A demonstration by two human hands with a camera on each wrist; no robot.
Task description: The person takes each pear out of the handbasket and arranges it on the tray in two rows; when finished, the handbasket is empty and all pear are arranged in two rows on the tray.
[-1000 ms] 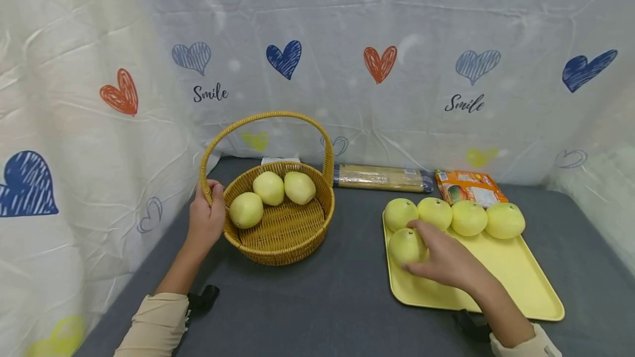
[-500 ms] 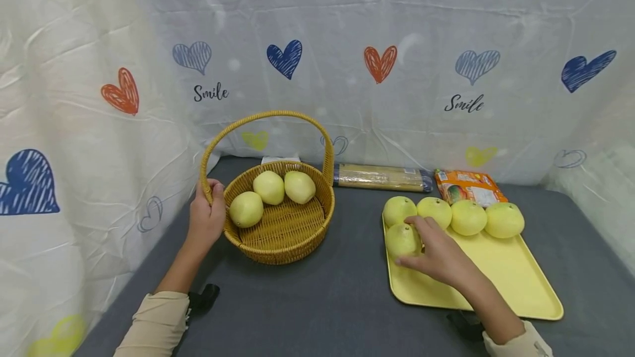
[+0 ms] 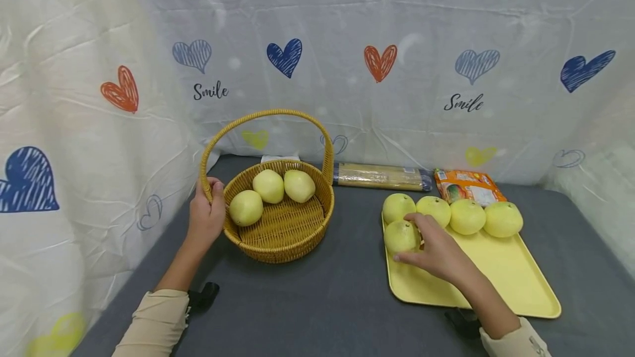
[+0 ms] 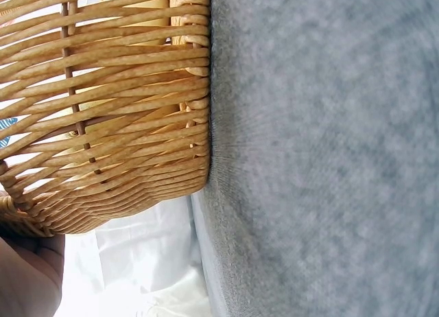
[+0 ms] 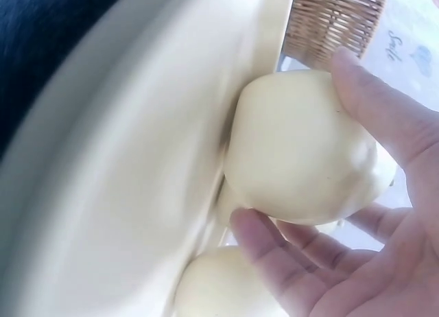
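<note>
My left hand [image 3: 207,211] grips the wicker basket [image 3: 278,252] where its arched handle meets the left side. Three pale yellow-green fruits lie inside, the leftmost fruit [image 3: 246,208] nearest that hand. On the right, my right hand [image 3: 439,247] holds another pale yellow-green fruit [image 3: 401,237] between thumb and fingers at the left side of the yellow tray [image 3: 516,280]. The right wrist view has this fruit [image 5: 295,145] with the thumb on one side and fingers on the other; it tapers to a blunt end. Several similar fruits stand in a row along the tray's back edge.
Behind the tray lies an orange snack packet [image 3: 471,186]. A long clear-wrapped bundle [image 3: 382,177] lies at the back beside the basket. Grey cloth [image 3: 342,291] covers the table, and a white printed curtain [image 3: 337,26] hangs behind it.
My right hand has shifted the fruit slightly left and back on the tray, closer to the rear-left fruit. The left hand and basket stay in place.
</note>
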